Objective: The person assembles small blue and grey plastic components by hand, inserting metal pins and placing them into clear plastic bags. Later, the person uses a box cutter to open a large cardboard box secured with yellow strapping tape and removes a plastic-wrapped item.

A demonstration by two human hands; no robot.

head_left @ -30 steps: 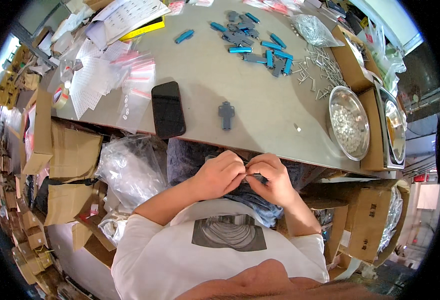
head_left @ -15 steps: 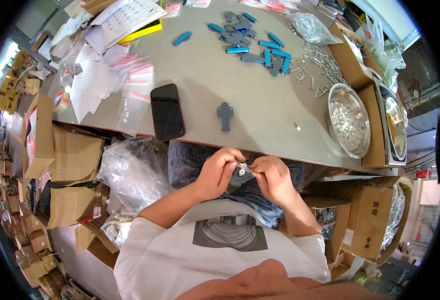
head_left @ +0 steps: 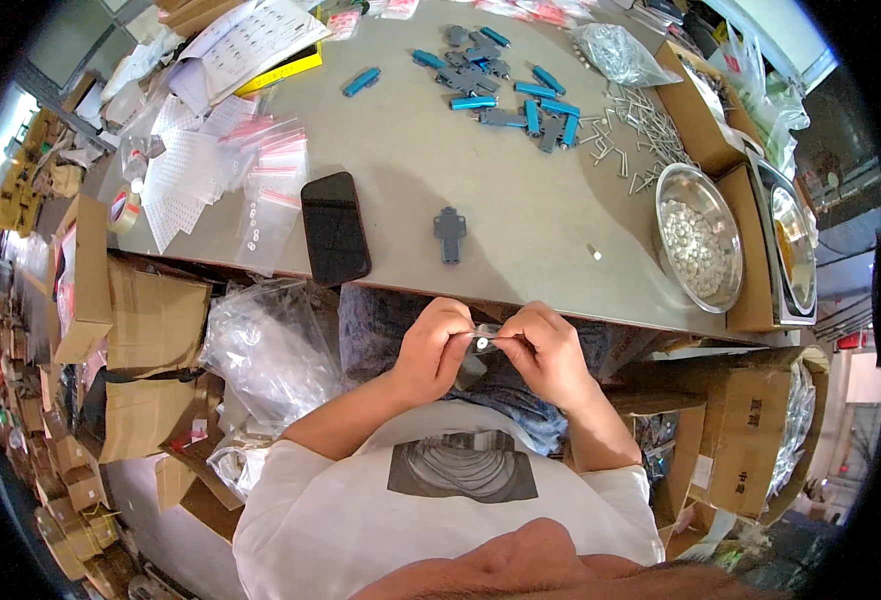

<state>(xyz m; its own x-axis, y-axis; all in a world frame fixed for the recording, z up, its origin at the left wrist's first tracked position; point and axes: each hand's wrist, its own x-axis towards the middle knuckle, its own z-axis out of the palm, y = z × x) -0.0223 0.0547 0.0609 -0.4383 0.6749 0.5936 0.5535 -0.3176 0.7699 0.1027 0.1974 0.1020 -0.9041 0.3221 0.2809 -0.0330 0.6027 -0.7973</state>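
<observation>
My left hand [head_left: 434, 345] and my right hand [head_left: 543, 348] meet just in front of the table's near edge. Each one pinches a side of a small clear plastic bag [head_left: 471, 374] between thumb and fingers. A small white ring-shaped piece [head_left: 481, 344] shows at the bag, between my fingertips; whether it lies inside cannot be made out. On the table beyond my hands rests a flat dark grey cross-shaped part [head_left: 449, 236]. To its right lies a single small white piece [head_left: 596, 254].
A phone [head_left: 336, 228] and zip bags [head_left: 276, 200] lie left. Blue and grey parts [head_left: 475, 75] are piled at the far middle. Bent metal pins [head_left: 650, 130] and a steel bowl [head_left: 667, 255] of white pieces stand right. Cardboard boxes [head_left: 735, 430] flank me.
My fingertips have drawn slightly apart, and the clear bag between them looks pulled tauter. The white ring has shifted a little. Nothing on the table has moved.
</observation>
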